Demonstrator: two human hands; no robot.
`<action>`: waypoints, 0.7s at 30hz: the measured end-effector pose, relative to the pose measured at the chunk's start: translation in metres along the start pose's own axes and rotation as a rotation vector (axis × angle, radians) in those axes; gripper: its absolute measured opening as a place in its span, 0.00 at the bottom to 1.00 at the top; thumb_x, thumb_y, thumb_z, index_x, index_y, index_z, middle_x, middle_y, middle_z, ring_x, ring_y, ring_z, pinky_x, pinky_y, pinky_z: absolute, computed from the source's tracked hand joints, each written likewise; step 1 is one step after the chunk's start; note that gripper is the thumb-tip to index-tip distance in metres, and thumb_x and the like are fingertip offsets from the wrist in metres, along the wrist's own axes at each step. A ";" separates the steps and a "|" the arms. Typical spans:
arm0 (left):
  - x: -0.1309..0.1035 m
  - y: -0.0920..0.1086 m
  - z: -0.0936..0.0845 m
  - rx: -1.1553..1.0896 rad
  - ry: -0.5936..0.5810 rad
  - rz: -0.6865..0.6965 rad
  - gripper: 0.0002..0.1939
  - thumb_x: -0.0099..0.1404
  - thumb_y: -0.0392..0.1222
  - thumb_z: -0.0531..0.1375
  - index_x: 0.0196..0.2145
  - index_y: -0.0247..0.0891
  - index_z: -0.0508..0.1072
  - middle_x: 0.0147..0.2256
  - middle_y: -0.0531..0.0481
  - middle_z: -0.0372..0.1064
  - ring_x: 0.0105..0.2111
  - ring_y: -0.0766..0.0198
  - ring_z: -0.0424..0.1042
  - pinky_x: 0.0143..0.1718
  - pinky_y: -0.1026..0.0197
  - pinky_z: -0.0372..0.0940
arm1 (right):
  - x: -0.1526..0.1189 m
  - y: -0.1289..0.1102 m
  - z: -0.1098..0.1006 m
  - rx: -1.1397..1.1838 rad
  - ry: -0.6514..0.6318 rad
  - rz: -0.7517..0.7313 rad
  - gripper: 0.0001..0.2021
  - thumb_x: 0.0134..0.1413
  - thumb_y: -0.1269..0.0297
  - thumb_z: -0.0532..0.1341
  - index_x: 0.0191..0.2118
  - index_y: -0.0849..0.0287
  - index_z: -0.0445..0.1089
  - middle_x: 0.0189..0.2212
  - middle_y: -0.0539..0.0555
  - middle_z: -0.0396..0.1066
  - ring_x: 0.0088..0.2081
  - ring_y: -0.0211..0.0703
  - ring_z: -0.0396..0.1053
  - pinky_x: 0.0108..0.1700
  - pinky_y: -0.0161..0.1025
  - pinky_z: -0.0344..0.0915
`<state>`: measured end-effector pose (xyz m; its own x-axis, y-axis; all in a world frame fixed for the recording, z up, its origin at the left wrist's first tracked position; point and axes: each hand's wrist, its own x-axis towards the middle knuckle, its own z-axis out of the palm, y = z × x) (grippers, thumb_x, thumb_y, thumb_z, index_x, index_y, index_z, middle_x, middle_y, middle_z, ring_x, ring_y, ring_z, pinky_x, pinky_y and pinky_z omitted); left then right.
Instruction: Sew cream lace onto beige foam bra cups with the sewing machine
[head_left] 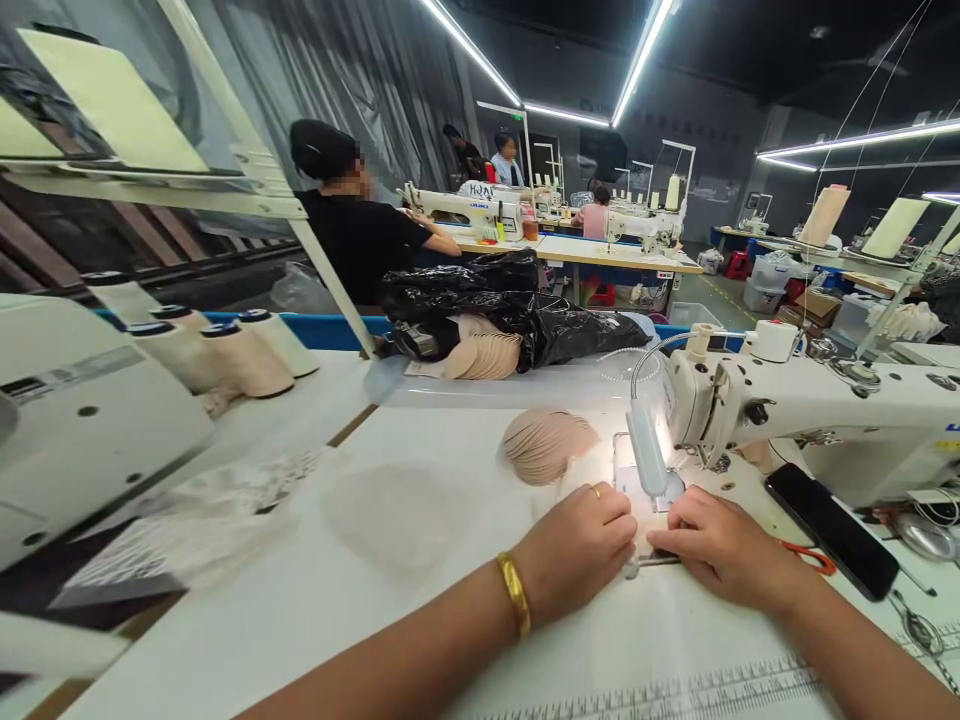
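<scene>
My left hand (581, 545), with a ring and a gold bangle, is closed at the front of the sewing machine's needle plate, fingers pressed on thin beige fabric (577, 475). Close by on the right, my right hand (720, 548) curls its fingers onto the same pale fabric between the hands. How the fabric lies under the fingers is partly hidden. The white sewing machine (817, 405) stands just behind, and a small lamp (646, 450) lights the needle area. A fanned stack of beige rounded pieces (547, 445) lies beyond my left hand.
A phone (832, 530) and orange-handled scissors (814, 555) lie at the right. A printed ruler (690, 695) runs along the front. White lace (195, 530) and thread cones (244, 358) are at left. Black plastic bags (570, 330) sit behind; a co-worker (352, 220) sits beyond.
</scene>
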<state>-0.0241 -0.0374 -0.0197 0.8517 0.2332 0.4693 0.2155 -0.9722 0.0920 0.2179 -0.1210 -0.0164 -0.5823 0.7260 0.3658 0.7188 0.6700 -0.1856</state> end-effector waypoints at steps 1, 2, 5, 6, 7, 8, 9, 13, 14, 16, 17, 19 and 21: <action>0.000 0.000 0.000 -0.003 0.000 -0.002 0.10 0.72 0.32 0.54 0.32 0.38 0.68 0.34 0.47 0.70 0.34 0.58 0.65 0.37 0.57 0.62 | 0.000 0.000 0.000 0.003 -0.002 0.002 0.18 0.65 0.78 0.54 0.51 0.54 0.75 0.35 0.54 0.70 0.37 0.45 0.61 0.36 0.38 0.60; 0.001 0.000 0.000 -0.003 -0.004 -0.005 0.10 0.72 0.33 0.53 0.32 0.37 0.69 0.34 0.47 0.69 0.34 0.58 0.65 0.36 0.57 0.62 | 0.000 0.000 0.000 0.006 -0.007 0.007 0.17 0.65 0.78 0.54 0.50 0.54 0.75 0.35 0.54 0.70 0.37 0.45 0.61 0.36 0.38 0.60; 0.003 0.001 0.002 0.016 -0.016 -0.012 0.11 0.73 0.34 0.53 0.33 0.36 0.70 0.32 0.47 0.67 0.32 0.58 0.63 0.34 0.57 0.61 | 0.001 -0.001 -0.001 0.018 -0.028 0.032 0.17 0.65 0.78 0.53 0.50 0.55 0.75 0.35 0.54 0.70 0.37 0.45 0.61 0.36 0.38 0.60; 0.004 0.001 0.002 0.028 -0.018 -0.013 0.11 0.73 0.34 0.53 0.32 0.36 0.70 0.32 0.47 0.67 0.32 0.58 0.63 0.34 0.57 0.60 | 0.001 -0.001 -0.001 0.021 -0.033 0.039 0.17 0.65 0.78 0.53 0.50 0.55 0.75 0.35 0.54 0.70 0.37 0.45 0.61 0.36 0.38 0.61; 0.004 0.002 0.002 0.041 -0.021 -0.012 0.11 0.73 0.34 0.53 0.32 0.36 0.70 0.31 0.47 0.66 0.31 0.59 0.62 0.33 0.57 0.60 | 0.001 -0.001 -0.001 0.022 -0.035 0.045 0.18 0.65 0.78 0.53 0.50 0.55 0.75 0.35 0.54 0.70 0.38 0.45 0.61 0.36 0.38 0.60; 0.005 0.002 0.003 0.053 -0.024 -0.010 0.11 0.72 0.34 0.53 0.32 0.36 0.70 0.31 0.47 0.66 0.31 0.59 0.62 0.33 0.57 0.60 | 0.001 -0.001 -0.001 0.022 -0.036 0.049 0.18 0.65 0.78 0.53 0.50 0.54 0.75 0.35 0.54 0.70 0.38 0.45 0.61 0.36 0.38 0.60; 0.005 0.003 0.003 0.060 -0.025 -0.010 0.11 0.72 0.34 0.53 0.32 0.36 0.71 0.31 0.47 0.66 0.31 0.59 0.62 0.33 0.57 0.60 | 0.000 -0.001 -0.001 0.022 -0.037 0.051 0.18 0.64 0.79 0.53 0.50 0.54 0.75 0.35 0.54 0.69 0.37 0.45 0.61 0.36 0.39 0.60; 0.005 0.003 0.004 0.037 -0.013 -0.025 0.11 0.72 0.34 0.53 0.33 0.36 0.71 0.32 0.47 0.67 0.32 0.58 0.62 0.34 0.57 0.60 | 0.000 0.000 0.000 0.011 -0.034 0.052 0.18 0.63 0.79 0.53 0.49 0.54 0.74 0.35 0.54 0.69 0.37 0.46 0.61 0.36 0.39 0.61; 0.005 0.003 0.005 0.019 -0.010 -0.028 0.10 0.72 0.33 0.53 0.34 0.37 0.72 0.32 0.47 0.67 0.32 0.58 0.63 0.35 0.57 0.60 | 0.000 0.000 0.000 0.007 -0.037 0.056 0.18 0.64 0.79 0.53 0.49 0.54 0.74 0.35 0.54 0.69 0.37 0.46 0.61 0.36 0.39 0.60; 0.004 0.001 0.007 -0.019 -0.002 -0.026 0.10 0.72 0.33 0.53 0.35 0.37 0.72 0.34 0.46 0.69 0.33 0.58 0.63 0.36 0.57 0.61 | 0.000 -0.001 0.002 0.003 -0.040 0.075 0.16 0.65 0.78 0.53 0.49 0.55 0.74 0.34 0.54 0.68 0.37 0.46 0.62 0.37 0.40 0.61; 0.004 0.001 0.008 -0.037 0.007 -0.023 0.10 0.72 0.33 0.53 0.35 0.37 0.72 0.35 0.46 0.70 0.33 0.58 0.64 0.37 0.57 0.61 | 0.000 -0.001 0.002 0.005 -0.039 0.088 0.16 0.65 0.77 0.53 0.49 0.55 0.73 0.35 0.54 0.69 0.37 0.46 0.62 0.37 0.40 0.62; 0.005 -0.001 0.010 -0.069 0.030 -0.013 0.09 0.71 0.33 0.53 0.34 0.37 0.72 0.36 0.46 0.71 0.33 0.58 0.63 0.37 0.57 0.61 | 0.001 -0.001 0.005 0.012 -0.025 0.116 0.15 0.66 0.76 0.54 0.51 0.55 0.72 0.35 0.54 0.69 0.38 0.47 0.63 0.37 0.40 0.63; 0.006 -0.002 0.011 -0.091 0.053 -0.003 0.09 0.70 0.32 0.53 0.34 0.37 0.71 0.35 0.46 0.71 0.32 0.58 0.63 0.37 0.57 0.61 | 0.002 -0.001 0.007 0.013 -0.012 0.134 0.16 0.65 0.76 0.55 0.53 0.54 0.71 0.35 0.54 0.69 0.38 0.48 0.64 0.37 0.41 0.64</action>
<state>-0.0139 -0.0334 -0.0266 0.8241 0.2368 0.5146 0.1717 -0.9701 0.1713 0.2133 -0.1195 -0.0217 -0.4864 0.8107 0.3258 0.7853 0.5691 -0.2437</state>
